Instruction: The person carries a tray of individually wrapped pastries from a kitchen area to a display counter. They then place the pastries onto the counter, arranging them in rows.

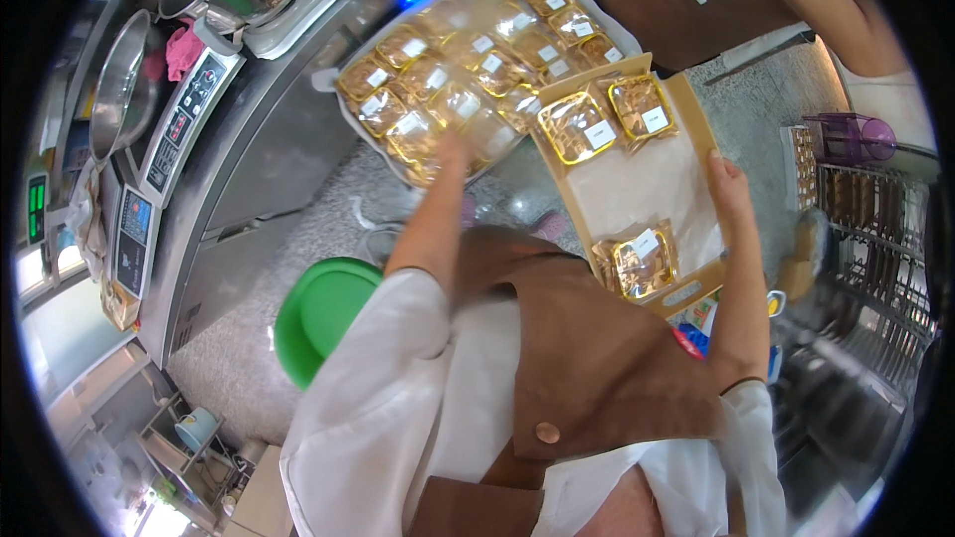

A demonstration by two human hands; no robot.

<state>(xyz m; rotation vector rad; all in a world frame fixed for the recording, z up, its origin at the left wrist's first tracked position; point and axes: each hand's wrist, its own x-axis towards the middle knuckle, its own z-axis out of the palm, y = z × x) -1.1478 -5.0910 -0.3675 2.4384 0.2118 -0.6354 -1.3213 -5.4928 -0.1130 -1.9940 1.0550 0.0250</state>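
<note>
My right hand [728, 183] grips the right-hand wall of a shallow cardboard box [697, 115], thumb over the edge. White paper [642, 183] lines the box. Inside lie clear-wrapped baked goods in gold trays: one package [576, 127] and another package [642, 108] at the far end, and a third package [643, 265] at the near end. Each bears a white label. My left hand [456, 153] is blurred over the near edge of a white tray [325, 80] filled with several similar gold packages [436, 78]. Whether its fingers hold one cannot be told.
A steel counter [268, 127] at left carries scales [186, 119], a steel bowl [123, 89] and a pink cloth [183, 51]. A green basin [324, 313] stands low at left. Across the tray is a person in a brown apron [656, 7]. At right stands a wire rack [880, 239].
</note>
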